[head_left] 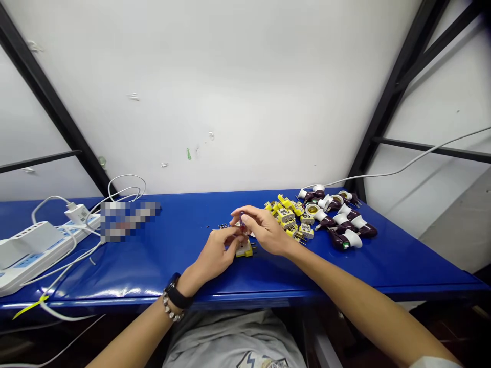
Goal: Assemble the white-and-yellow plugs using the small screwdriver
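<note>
My left hand (218,254) is closed at the middle of the blue table, its fingertips by a yellow and white plug (244,249) whose metal prongs point right. My right hand (264,230) pinches a small screwdriver with a purplish, see-through handle (242,219), held upright over the plug. The tool's lower end is hidden by my fingers. Small dark screws (223,226) lie just behind my left hand. Right of my right hand is a pile of yellow and white plugs (287,215).
Dark purple and white lamp holders (341,222) lie in a heap at the right of the blue table (184,214). White power strips (28,260) with tangled cables occupy the left. A blurred patch (125,222) lies beside them. Behind stands a white wall.
</note>
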`<action>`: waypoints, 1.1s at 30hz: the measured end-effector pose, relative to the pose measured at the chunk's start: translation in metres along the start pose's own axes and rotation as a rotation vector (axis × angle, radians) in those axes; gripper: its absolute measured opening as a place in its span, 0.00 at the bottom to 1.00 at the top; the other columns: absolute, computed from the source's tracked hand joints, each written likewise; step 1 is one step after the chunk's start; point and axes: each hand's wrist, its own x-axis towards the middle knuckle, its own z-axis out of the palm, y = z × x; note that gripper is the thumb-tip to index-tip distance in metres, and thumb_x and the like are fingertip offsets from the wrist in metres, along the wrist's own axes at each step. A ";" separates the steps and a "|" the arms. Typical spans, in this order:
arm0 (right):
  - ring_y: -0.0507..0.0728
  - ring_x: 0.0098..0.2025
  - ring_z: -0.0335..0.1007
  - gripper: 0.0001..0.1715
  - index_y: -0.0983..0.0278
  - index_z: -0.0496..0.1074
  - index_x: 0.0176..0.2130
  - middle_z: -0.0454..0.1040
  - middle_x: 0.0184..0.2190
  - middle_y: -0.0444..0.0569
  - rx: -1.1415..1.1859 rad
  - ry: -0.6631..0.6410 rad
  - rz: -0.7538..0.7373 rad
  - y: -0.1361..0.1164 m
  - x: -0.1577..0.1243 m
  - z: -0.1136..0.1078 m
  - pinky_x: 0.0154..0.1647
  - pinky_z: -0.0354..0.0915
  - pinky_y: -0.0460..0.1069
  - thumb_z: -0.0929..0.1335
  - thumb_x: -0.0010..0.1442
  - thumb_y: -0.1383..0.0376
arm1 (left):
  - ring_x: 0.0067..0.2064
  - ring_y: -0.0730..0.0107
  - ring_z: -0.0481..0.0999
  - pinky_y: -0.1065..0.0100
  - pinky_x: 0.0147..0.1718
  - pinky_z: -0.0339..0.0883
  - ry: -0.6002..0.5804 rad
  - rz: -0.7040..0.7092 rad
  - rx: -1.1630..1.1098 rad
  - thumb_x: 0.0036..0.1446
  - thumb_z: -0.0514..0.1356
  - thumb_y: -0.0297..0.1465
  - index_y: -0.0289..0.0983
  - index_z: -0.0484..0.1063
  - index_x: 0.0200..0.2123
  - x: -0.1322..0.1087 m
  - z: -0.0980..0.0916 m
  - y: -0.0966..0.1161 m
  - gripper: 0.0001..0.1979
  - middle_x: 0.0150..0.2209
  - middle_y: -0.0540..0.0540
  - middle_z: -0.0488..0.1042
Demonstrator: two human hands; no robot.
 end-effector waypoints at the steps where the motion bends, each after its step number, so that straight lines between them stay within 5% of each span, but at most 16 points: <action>1: 0.52 0.34 0.74 0.17 0.64 0.73 0.48 0.79 0.41 0.51 0.017 -0.016 0.001 0.000 0.000 0.000 0.34 0.69 0.47 0.63 0.68 0.58 | 0.34 0.67 0.81 0.70 0.35 0.74 0.012 0.007 0.005 0.64 0.55 0.29 0.35 0.75 0.37 0.000 0.000 0.001 0.08 0.34 0.46 0.81; 6: 0.55 0.37 0.76 0.16 0.64 0.74 0.45 0.79 0.39 0.51 -0.025 0.068 0.041 0.005 0.001 0.001 0.38 0.71 0.49 0.68 0.64 0.56 | 0.37 0.65 0.81 0.68 0.37 0.76 0.067 -0.010 0.038 0.62 0.61 0.33 0.35 0.75 0.38 0.001 0.001 0.000 0.07 0.36 0.46 0.81; 10: 0.55 0.37 0.75 0.15 0.65 0.73 0.46 0.79 0.40 0.52 -0.034 0.042 0.027 0.004 0.001 -0.001 0.38 0.70 0.50 0.63 0.68 0.59 | 0.43 0.64 0.81 0.67 0.43 0.76 0.034 0.055 0.066 0.64 0.58 0.32 0.38 0.77 0.45 0.002 0.000 -0.002 0.10 0.42 0.46 0.82; 17: 0.54 0.36 0.75 0.19 0.63 0.69 0.53 0.77 0.41 0.50 -0.050 0.025 0.030 0.001 0.000 0.000 0.36 0.70 0.49 0.67 0.65 0.58 | 0.33 0.67 0.79 0.68 0.34 0.73 0.110 0.005 0.150 0.61 0.63 0.34 0.36 0.78 0.36 0.003 0.000 -0.005 0.08 0.32 0.47 0.81; 23: 0.54 0.36 0.75 0.10 0.64 0.70 0.44 0.78 0.39 0.50 -0.078 0.044 0.029 0.003 0.000 0.000 0.35 0.70 0.49 0.64 0.67 0.62 | 0.39 0.65 0.80 0.67 0.41 0.72 0.069 0.033 0.152 0.65 0.57 0.32 0.38 0.80 0.42 0.002 -0.002 -0.002 0.11 0.40 0.46 0.83; 28: 0.53 0.35 0.74 0.17 0.64 0.69 0.52 0.78 0.42 0.50 -0.115 0.026 0.010 0.001 0.000 -0.002 0.34 0.69 0.48 0.66 0.65 0.61 | 0.34 0.67 0.78 0.67 0.38 0.70 0.089 0.006 0.203 0.64 0.58 0.35 0.38 0.79 0.35 0.003 -0.004 -0.001 0.10 0.34 0.48 0.82; 33: 0.53 0.34 0.73 0.13 0.64 0.70 0.47 0.78 0.36 0.49 -0.117 0.031 0.032 0.000 0.000 0.000 0.34 0.68 0.48 0.64 0.68 0.60 | 0.34 0.66 0.77 0.68 0.35 0.68 0.113 -0.053 0.239 0.60 0.63 0.39 0.37 0.75 0.34 0.003 -0.004 -0.001 0.11 0.33 0.48 0.80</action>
